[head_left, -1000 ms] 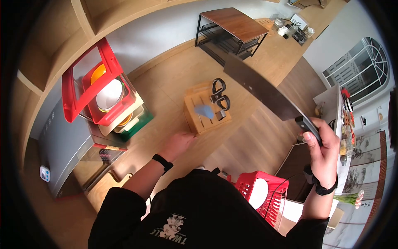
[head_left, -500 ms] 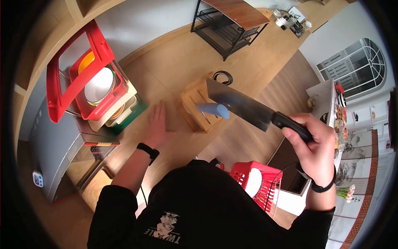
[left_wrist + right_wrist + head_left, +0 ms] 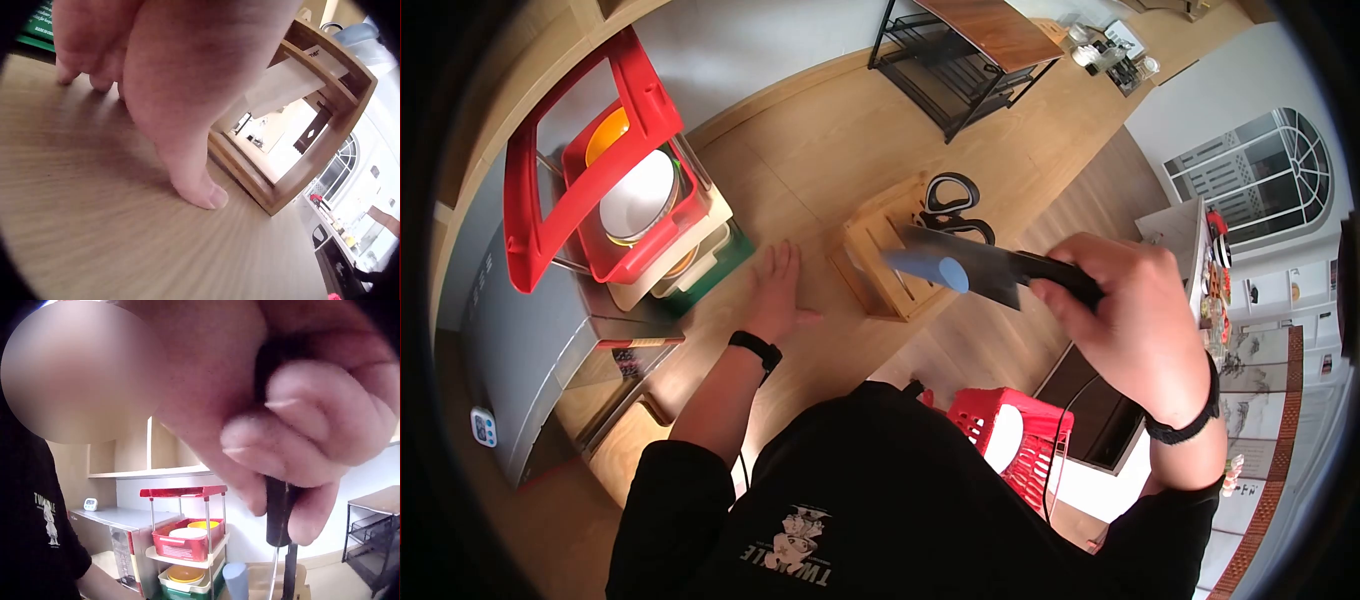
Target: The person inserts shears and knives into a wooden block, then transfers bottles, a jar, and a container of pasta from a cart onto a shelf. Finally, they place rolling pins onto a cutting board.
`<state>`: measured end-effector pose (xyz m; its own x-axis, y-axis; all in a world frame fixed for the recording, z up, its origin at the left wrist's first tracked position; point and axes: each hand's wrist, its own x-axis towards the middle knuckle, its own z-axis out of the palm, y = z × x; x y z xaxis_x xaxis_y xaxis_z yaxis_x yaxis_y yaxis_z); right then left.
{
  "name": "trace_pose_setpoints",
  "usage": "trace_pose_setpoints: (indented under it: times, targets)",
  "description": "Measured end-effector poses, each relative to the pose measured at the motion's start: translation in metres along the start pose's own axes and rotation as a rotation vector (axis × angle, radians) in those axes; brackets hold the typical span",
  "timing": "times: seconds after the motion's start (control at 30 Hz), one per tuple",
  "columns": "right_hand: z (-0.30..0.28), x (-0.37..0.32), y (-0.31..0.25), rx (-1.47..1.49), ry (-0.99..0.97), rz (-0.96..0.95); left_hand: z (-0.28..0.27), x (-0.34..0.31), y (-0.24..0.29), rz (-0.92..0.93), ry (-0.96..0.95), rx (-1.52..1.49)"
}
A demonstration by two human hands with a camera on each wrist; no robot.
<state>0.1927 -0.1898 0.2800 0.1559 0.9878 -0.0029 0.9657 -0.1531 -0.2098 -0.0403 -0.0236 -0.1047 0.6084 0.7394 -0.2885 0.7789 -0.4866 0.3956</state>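
Note:
My left hand (image 3: 778, 285) lies flat with straight fingers on the wooden counter (image 3: 820, 160), just left of a wooden knife block (image 3: 878, 262). The left wrist view shows its thumb (image 3: 199, 187) touching the counter beside the knife block (image 3: 300, 125). My right hand (image 3: 1100, 305) grips the black handle (image 3: 1050, 272) of a cleaver. The cleaver's blade (image 3: 960, 265) sits over the block's top slots, whether inside a slot is unclear. A blue-handled knife (image 3: 928, 268) and black scissors (image 3: 950, 205) stand in the block. In the right wrist view my fingers (image 3: 294, 444) wrap the handle (image 3: 278, 515).
A red dish rack (image 3: 615, 190) with bowls stands at the counter's left, a grey appliance (image 3: 530, 340) below it. A black metal shelf (image 3: 960, 60) sits at the far wall. A red basket (image 3: 1020, 445) is on the floor by my right side.
My right hand swung the cleaver down and left from high on the right until its blade reached the block. My left hand slid left from the block's corner and flattened on the counter.

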Motion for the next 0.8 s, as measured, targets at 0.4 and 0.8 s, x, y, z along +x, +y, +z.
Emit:
trace_pose_setpoints:
  times: [0.4,0.8]
  targets:
    - [0.087,0.05,0.022,0.232,0.136,-0.352,-0.003,-0.001,0.002,0.037,0.008,0.05]
    - [0.159,-0.054,0.111,0.59,0.458,0.06,-0.015,-0.006,-0.02,0.0,-0.075,0.161]
